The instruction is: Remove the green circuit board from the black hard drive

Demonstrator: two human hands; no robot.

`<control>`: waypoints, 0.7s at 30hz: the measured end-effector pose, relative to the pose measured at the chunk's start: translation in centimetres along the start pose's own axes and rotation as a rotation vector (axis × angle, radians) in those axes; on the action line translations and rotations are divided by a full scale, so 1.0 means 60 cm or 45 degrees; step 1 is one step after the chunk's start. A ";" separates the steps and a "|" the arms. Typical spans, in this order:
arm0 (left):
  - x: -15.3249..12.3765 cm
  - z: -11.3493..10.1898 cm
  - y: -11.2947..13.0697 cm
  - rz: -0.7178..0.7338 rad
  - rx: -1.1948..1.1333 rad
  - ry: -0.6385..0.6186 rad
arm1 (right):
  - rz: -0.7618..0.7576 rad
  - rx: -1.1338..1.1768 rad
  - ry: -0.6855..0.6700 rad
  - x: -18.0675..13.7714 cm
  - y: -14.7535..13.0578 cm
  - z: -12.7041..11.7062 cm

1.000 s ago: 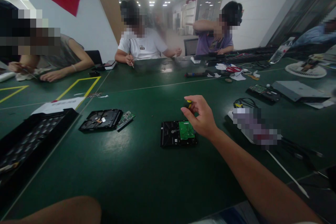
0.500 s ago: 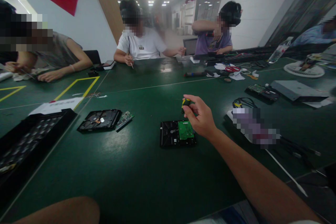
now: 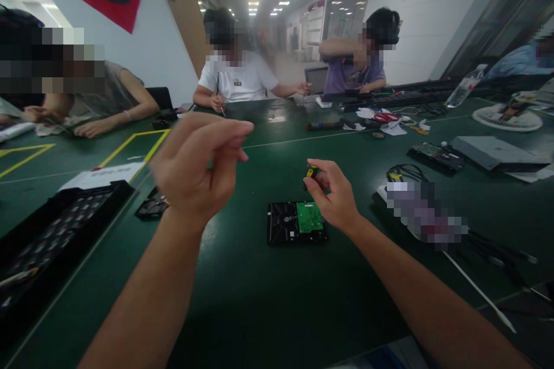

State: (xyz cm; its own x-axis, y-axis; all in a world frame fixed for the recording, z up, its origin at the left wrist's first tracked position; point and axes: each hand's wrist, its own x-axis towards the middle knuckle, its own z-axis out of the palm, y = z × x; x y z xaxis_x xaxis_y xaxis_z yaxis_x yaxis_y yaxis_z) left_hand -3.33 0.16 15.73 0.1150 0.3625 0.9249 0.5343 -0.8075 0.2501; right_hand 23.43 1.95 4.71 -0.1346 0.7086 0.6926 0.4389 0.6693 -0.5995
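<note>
My right hand pinches a small screwdriver by its yellow and black handle, above the hard drive's right side; its tip cannot be made out. The hard drive lies flat on the green table, its green circuit board facing up. Raised high at the left, my left hand is slightly blurred. Its fingers are curled with thumb and fingertips close together, and nothing shows in them. Behind my left wrist, a second black drive is mostly hidden.
A black tray stands at the left by white paper. To the right lie a blurred-out object on a white base, cables, another drive and a grey metal box. Several people sit across the table.
My left hand has come up into view from the lower left and now covers most of the second drive. My right hand keeps the screwdriver over the hard drive. The view has shifted slightly.
</note>
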 end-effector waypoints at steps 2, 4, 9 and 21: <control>-0.003 0.028 -0.011 0.021 0.009 -0.198 | -0.066 -0.073 0.029 0.003 -0.001 -0.002; -0.011 0.058 -0.019 -0.124 -0.040 -0.504 | -0.109 -0.119 0.049 0.006 -0.001 -0.004; -0.038 0.107 -0.025 -0.236 -0.216 -0.832 | -0.111 -0.087 0.085 0.003 0.004 0.002; -0.071 0.154 -0.014 -1.135 -1.345 -0.685 | -0.131 0.024 -0.039 -0.005 -0.005 0.016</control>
State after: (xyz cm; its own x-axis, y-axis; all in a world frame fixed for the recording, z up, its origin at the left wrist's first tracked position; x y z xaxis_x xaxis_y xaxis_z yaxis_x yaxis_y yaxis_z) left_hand 3.44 3.61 8.96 0.4990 0.8426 0.2025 -0.2208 -0.1023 0.9699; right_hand 22.50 1.76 4.29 -0.2052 0.6423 0.7384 0.4044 0.7427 -0.5337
